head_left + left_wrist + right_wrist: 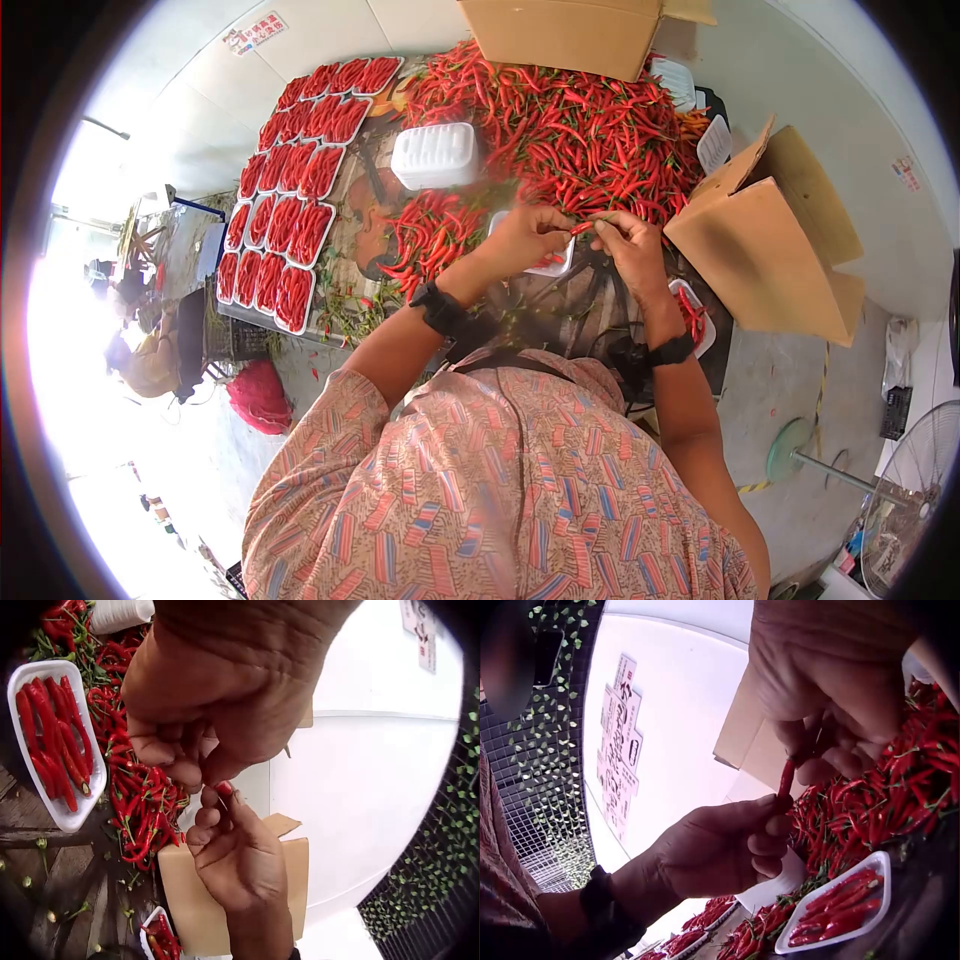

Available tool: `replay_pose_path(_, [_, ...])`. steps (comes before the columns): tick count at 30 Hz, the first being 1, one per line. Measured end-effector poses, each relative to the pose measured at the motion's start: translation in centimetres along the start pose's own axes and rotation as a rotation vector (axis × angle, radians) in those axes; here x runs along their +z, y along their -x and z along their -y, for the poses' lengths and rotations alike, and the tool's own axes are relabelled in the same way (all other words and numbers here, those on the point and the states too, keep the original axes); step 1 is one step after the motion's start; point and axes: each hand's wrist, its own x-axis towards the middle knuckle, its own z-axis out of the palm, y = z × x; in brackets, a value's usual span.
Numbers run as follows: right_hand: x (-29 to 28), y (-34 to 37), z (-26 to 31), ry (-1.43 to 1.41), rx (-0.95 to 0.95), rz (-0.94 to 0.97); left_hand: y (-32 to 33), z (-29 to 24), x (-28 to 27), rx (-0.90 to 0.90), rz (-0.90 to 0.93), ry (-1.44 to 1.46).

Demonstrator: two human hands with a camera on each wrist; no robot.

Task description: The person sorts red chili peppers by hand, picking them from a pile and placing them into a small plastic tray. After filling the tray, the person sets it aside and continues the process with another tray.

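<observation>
Both hands meet over the near edge of the chili pile. My left hand (pixel 528 240) pinches one end of a red chili (pixel 786 778) between thumb and fingers. The other end sits in the fingertips of my right hand (pixel 634 250), which partly hide it. In the left wrist view only a short red piece of it shows between the two hands. Just below the hands is a white foam tray (pixel 71 823) with several red chilies laid lengthwise. Loose chilies with green stems (pixel 430 238) lie to the left of this tray.
A big heap of red chilies (pixel 590 140) covers the back. Stacked white trays (pixel 435 155) stand left of it, beyond them rows of filled trays (pixel 290 225). Cardboard boxes (pixel 770 260) stand right and behind. Another part-filled tray (pixel 706 340) lies near my right forearm. Cut stems (pixel 350 315) litter the table.
</observation>
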Motion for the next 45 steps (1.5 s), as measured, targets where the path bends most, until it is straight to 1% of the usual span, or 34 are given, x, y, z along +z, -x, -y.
replay_pose_path(1, [0.0, 0.0, 0.0, 0.001, -0.001, 0.003, 0.0, 0.1, -0.1, -0.014, 0.003, 0.026])
replay_pose_path(2, [0.0, -0.1, -0.1, 0.081, -0.025, 0.0, 0.1, 0.2, -0.3, -0.029, 0.008, 0.052])
replay_pose_path(3, [0.0, 0.0, -0.1, 0.162, -0.048, -0.005, 0.1, 0.5, -0.3, -0.029, 0.006, 0.053])
replay_pose_path(4, [0.1, 0.1, -0.3, 0.162, -0.048, -0.004, 0.1, 0.7, -0.4, -0.005, 0.015, 0.008])
replay_pose_path(6, [0.5, 0.3, -0.6, 0.566, -0.388, -0.096, 0.1, 0.8, -0.4, 0.021, 0.025, -0.038])
replay_pose_path(7, [0.6, 0.3, -0.7, 0.567, -0.387, -0.097, 0.1, 0.7, -0.3, 0.015, 0.005, -0.105])
replay_pose_path(8, [0.7, 0.3, -0.7, 0.763, -0.536, -0.117, 0.2, 0.5, -0.2, 0.008, -0.015, -0.174])
replay_pose_path(9, [0.7, 0.3, -0.7, 0.959, -0.685, -0.136, 0.3, 0.3, -0.2, 0.008, -0.013, -0.172])
replay_pose_path(11, [-0.5, 0.3, -1.5, 1.001, -0.676, -0.116, 0.4, -0.3, -0.3, -0.007, -0.007, -0.314])
replay_pose_path(12, [-1.3, 0.5, -1.7, 1.142, -0.438, -0.015, 0.5, -0.1, -0.6, -0.008, -0.009, -0.313])
replay_pose_path(13, [-1.9, 0.6, -1.8, 1.269, -0.196, 0.091, 0.6, 0.1, -1.2, 0.074, -0.054, -0.373])
replay_pose_path(14, [-2.6, 1.0, -1.9, 1.268, -0.196, 0.098, 0.8, 0.5, -1.7, 0.152, -0.097, -0.433])
replay_pose_path(16, [-3.4, 2.0, -1.5, 1.004, -0.254, 0.245, 1.4, 0.3, -2.8, 0.133, -0.113, -0.416])
replay_pose_path(17, [-3.2, 1.7, -1.5, 1.004, -0.251, 0.249, 1.6, 0.2, -3.1, 0.12, -0.128, -0.398])
replay_pose_path(19, [-2.0, 0.6, -0.7, 0.746, -0.226, 0.129, 1.8, -0.1, -3.2, 0.118, -0.143, -0.416])
replay_pose_path(20, [-1.3, 0.2, -0.1, 0.747, -0.274, 0.108, 1.7, -0.1, -3.2, 0.161, -0.141, -0.424])
replay_pose_path(21, [-0.6, -0.3, -0.1, 0.747, -0.275, 0.11, 1.6, -0.5, -3.1, 0.205, -0.14, -0.434])
replay_pose_path(22, [0.1, -0.9, -0.1, 0.716, -0.297, 0.113, 1.4, -0.8, -3.1, 0.203, -0.144, -0.434])
replay_pose_path(23, [0.7, -1.3, -0.1, 0.684, -0.318, 0.117, 1.2, -1.1, -3.1, 0.239, -0.137, -0.476])
replay_pose_path(24, [1.4, -1.5, 0.1, 0.671, -0.294, 0.128, 1.0, -1.4, -3.2, 0.275, -0.131, -0.517])
replay_pose_path(25, [1.6, -1.9, 0.0, 0.67, -0.295, 0.134, 0.6, -1.0, -3.4, 0.272, -0.136, -0.517])
replay_pose_path(27, [1.9, -2.5, -0.3, 0.731, -0.366, 0.123, -0.2, -0.2, -4.0, 0.482, -0.177, -0.596])
replay_pose_path(29, [1.2, -2.7, -0.3, 0.722, -0.396, 0.14, -0.3, 0.3, -4.4, 0.487, -0.199, -0.598])
replay_pose_path(31, [-0.1, -2.2, 0.2, 1.13, -0.273, 0.196, -0.5, 0.4, -5.0, 0.5, -0.219, -0.6])
replay_pose_path(32, [-1.1, -2.0, 0.0, 1.131, -0.273, 0.197, -0.5, 0.5, -5.4, 0.466, -0.224, -0.634])
replay_pose_path(34, [-3.0, -1.5, -0.5, 1.57, 0.076, 0.444, -0.4, 0.6, -5.8, 0.433, -0.229, -0.668])
replay_pose_path(35, [-3.3, -0.9, -0.8, 1.572, 0.078, 0.443, -0.4, 0.7, -5.8, 0.437, -0.243, -0.641])
replay_pose_path(37, [-3.7, 0.2, -1.3, 1.304, -0.123, 0.227, -0.5, 1.2, -5.5, 0.444, -0.254, -0.612])
replay_pose_path(38, [-3.5, 0.0, -1.5, 1.306, -0.121, 0.225, -0.7, 1.5, -5.3, 0.466, -0.232, -0.607])
replay_pose_path(40, [-1.6, -1.0, -1.3, 0.894, -0.281, 0.114, -0.9, 1.8, -4.6, 0.488, -0.21, -0.604])
replay_pose_path(41, [-0.8, -1.4, -1.4, 0.893, -0.282, 0.111, -0.9, 1.9, -4.2, 0.478, -0.202, -0.604])
replay_pose_path(43, [1.0, -2.0, -1.4, 0.709, -0.322, 0.064, -1.0, 1.8, -3.7, 0.472, -0.194, -0.606])
replay_pose_path(45, [1.8, -2.5, -1.5, 0.744, -0.31, 0.083, -1.1, 1.9, -3.7, 0.484, -0.15, -0.571])
